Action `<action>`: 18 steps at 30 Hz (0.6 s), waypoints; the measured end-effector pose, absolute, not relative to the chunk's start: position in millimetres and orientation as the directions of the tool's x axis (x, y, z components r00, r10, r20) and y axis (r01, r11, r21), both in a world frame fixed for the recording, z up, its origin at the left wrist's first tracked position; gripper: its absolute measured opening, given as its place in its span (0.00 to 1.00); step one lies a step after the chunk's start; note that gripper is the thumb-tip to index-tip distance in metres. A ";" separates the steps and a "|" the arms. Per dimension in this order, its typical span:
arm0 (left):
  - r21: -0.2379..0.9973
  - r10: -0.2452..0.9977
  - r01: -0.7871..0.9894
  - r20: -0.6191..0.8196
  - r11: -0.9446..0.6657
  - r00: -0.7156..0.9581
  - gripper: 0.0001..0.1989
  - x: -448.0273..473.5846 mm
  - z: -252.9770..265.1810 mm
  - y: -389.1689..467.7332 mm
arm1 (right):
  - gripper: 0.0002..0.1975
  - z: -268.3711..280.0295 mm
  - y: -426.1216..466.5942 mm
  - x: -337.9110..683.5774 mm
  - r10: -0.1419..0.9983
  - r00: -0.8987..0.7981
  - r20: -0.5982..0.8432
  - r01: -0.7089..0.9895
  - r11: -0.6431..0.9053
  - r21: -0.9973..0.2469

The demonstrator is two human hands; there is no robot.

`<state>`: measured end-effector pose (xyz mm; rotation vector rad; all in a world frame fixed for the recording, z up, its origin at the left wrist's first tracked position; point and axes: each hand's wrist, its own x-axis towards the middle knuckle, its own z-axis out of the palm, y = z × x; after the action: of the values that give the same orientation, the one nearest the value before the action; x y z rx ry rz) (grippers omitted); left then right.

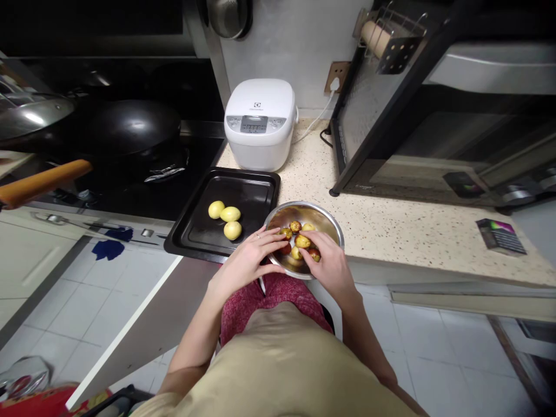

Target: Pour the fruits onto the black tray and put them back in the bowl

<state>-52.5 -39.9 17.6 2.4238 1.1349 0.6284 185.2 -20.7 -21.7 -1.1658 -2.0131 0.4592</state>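
Note:
A steel bowl (334, 223) stands at the counter's front edge, holding several small yellow and reddish-brown mottled fruits that look like jujubes. My left hand (249, 258) grips its left rim, with the fingers reaching over the edge and the thumb low at the front. Inside the bowl, the thumb and fingers of my right hand (328, 260) close around one mottled jujube (302, 241). More jujubes lie against my fingertips, partly hidden. To the left is a black baking tray (197, 231) with three smooth, yellow oval fruits (230, 214) grouped together.
Behind the tray stands a white rice cooker (260, 124), its cord plugged in at the wall. A large oven (425, 145) occupies the right, with a small dark box (501, 236) near it. At left, a black wok (130, 127) and an orange-brown handle (47, 182) are over the hob.

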 end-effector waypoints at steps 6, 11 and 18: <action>0.515 0.771 0.605 0.196 -0.607 0.607 0.31 -52.4 19.3 -39.5 | 0.13 -22.1 -15.8 183.0 0.858 -0.292 0.423 0.587 0.510 -0.629; 0.509 0.766 0.608 0.180 -0.609 0.616 0.30 -52.3 16.9 -38.6 | 0.12 -21.8 -14.5 182.1 0.866 -0.286 0.411 0.595 0.497 -0.632; 0.504 0.761 0.608 0.172 -0.614 0.625 0.30 -51.6 14.9 -38.2 | 0.09 -22.6 -14.8 183.2 0.862 -0.278 0.424 0.594 0.501 -0.629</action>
<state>-51.6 -38.2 14.9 2.4509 1.0876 0.5249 183.2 -14.8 -22.6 -1.1938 -1.9928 0.4524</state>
